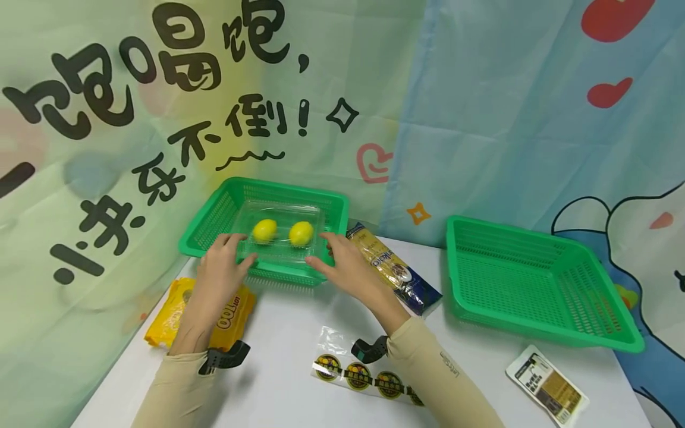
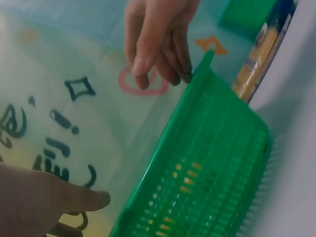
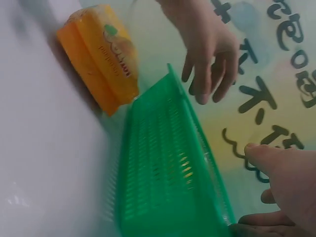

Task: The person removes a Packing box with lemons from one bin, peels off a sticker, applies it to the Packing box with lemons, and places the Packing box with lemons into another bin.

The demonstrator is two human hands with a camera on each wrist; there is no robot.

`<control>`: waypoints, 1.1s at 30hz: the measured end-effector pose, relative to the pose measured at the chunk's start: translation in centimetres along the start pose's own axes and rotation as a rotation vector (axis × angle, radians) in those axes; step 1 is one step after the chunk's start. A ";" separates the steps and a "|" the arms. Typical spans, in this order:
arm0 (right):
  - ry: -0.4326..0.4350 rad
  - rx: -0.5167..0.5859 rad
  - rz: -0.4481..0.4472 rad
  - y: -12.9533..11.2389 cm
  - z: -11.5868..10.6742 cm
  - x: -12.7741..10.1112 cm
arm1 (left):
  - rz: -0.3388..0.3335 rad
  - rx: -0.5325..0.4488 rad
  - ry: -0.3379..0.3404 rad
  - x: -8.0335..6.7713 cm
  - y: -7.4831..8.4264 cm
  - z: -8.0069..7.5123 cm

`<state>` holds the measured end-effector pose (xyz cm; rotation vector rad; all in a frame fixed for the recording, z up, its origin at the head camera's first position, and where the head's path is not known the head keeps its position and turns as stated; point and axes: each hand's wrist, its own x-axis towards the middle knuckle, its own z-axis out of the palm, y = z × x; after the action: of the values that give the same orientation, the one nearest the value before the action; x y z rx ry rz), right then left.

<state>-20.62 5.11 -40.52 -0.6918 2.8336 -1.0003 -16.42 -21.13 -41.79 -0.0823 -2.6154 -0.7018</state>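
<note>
A clear plastic box (image 1: 278, 252) with two lemons (image 1: 301, 234) inside sits in the left green basket (image 1: 332, 205). My left hand (image 1: 220, 267) is at the box's left side, thumb and fingers spread apart. On the opposite side is my right hand (image 1: 348, 264), its fingers loosely bent near the box's right edge. Neither hand grips anything. Both wrist views show the hands over the rim of the basket (image 2: 197, 143), but the box is hidden behind the basket wall there.
A yellow packet (image 1: 235, 315) lies left of the basket, and a long noodle packet (image 1: 393, 267) lies to its right. Another green basket (image 1: 514, 279) stands at the right. Nearer are a strip of round stickers (image 1: 357, 375) and a small white pouch (image 1: 548, 386). Printed cloth hangs behind.
</note>
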 end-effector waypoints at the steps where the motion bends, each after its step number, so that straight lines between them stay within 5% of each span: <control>1: -0.003 -0.021 0.005 0.0 0.2 0.2 | -0.011 0.009 -0.011 0.3 -0.3 0.0; 7: -0.019 -0.116 0.048 0.1 1.3 1.2 | -0.043 0.074 -0.091 1.8 -1.8 0.4; 17: -0.001 -0.215 0.062 -0.4 3.0 3.5 | -0.165 0.017 -0.378 4.5 -3.7 0.9; 23: -0.027 -0.267 0.072 -1.1 3.4 4.6 | -0.177 0.057 -0.419 5.4 -4.4 0.9; 33: -0.073 -0.202 0.117 -1.3 3.9 5.9 | -0.188 0.024 -0.508 6.4 -5.3 1.5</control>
<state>-24.63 -0.55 -42.24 -0.5570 2.8972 -0.6649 -23.68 -25.31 -42.72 -0.0066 -3.1487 -0.7964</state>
